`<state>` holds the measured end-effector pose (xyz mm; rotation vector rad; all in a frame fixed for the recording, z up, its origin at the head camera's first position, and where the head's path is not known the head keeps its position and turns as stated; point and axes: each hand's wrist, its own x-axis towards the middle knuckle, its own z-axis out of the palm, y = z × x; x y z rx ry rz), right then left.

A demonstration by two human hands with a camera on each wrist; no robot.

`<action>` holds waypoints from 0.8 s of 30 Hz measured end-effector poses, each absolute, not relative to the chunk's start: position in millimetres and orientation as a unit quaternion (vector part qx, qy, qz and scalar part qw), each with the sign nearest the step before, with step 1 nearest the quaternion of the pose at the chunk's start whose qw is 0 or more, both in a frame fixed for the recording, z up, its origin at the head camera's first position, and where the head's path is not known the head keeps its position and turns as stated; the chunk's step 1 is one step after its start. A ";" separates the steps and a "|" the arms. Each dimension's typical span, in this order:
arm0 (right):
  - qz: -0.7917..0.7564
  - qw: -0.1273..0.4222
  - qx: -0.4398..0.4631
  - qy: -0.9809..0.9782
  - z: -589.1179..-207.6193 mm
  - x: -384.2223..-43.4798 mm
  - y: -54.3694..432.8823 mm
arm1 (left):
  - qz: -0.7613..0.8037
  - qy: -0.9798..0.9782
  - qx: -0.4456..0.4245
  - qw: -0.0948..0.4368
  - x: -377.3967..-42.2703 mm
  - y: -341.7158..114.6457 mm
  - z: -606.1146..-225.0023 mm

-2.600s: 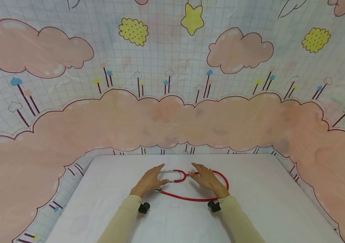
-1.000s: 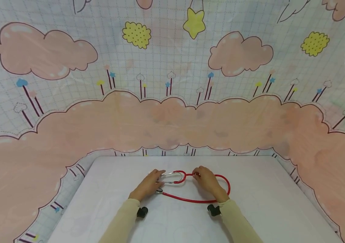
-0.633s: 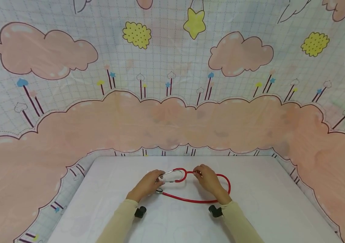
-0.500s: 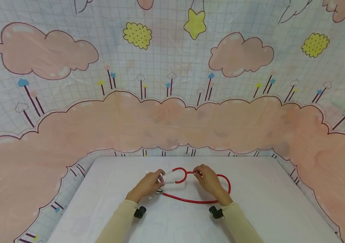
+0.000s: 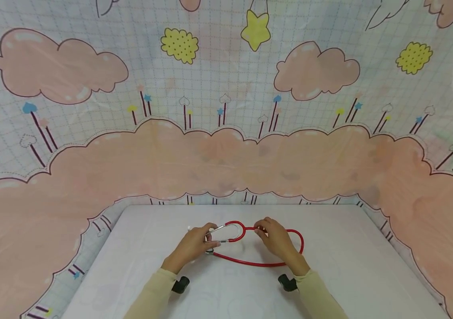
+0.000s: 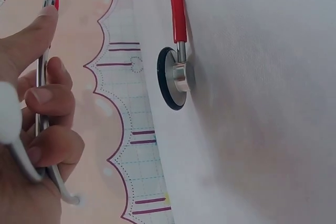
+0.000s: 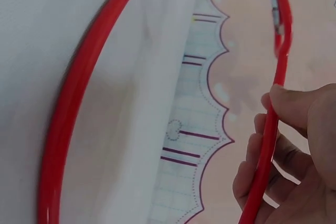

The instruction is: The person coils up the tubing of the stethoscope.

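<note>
Drawn in since the earliest frame, the left hand [image 5: 189, 243] curls its fingers round the two metal ear tubes [image 6: 41, 74] of one red stethoscope [image 5: 244, 230]; its single chestpiece [image 6: 176, 80] rests nearby on the white tabletop [image 5: 370, 266]. Rightward, the right hand [image 5: 276, 241] now pinches the tubing [image 7: 269, 135]. Tabletop spreads well past both hands, far edge beyond.

Red stethoscope tubing [image 5: 250, 264], black-rimmed silver chestpiece [image 6: 181, 80] — white table [image 5: 230, 297], pale-yellow sleeves [image 5: 152, 290] — pale gridded backdrop [image 5: 218, 71], pink clouds [image 5: 60, 68].
</note>
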<state>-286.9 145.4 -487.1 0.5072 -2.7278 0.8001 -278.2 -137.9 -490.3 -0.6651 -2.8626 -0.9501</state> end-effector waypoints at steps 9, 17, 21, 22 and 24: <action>0.223 0.183 0.173 -0.941 -490.2 -285.0 156.3 | -0.307 -0.926 -0.216 0.042 -270.7 -140.7 -483.8; 0.239 0.176 0.168 -0.940 -479.6 -273.3 163.1 | -0.310 -0.925 -0.214 0.040 -265.5 -143.0 -480.1; 0.238 0.216 0.203 -0.925 -469.7 -265.0 165.5 | -0.300 -0.928 -0.218 0.044 -262.9 -143.6 -477.0; 0.237 0.231 0.214 -0.919 -467.6 -263.6 166.3 | -0.298 -0.928 -0.220 0.042 -262.3 -143.5 -476.3; 0.230 0.262 0.236 -0.907 -464.1 -261.6 168.2 | -0.296 -0.928 -0.223 0.035 -260.2 -142.9 -474.0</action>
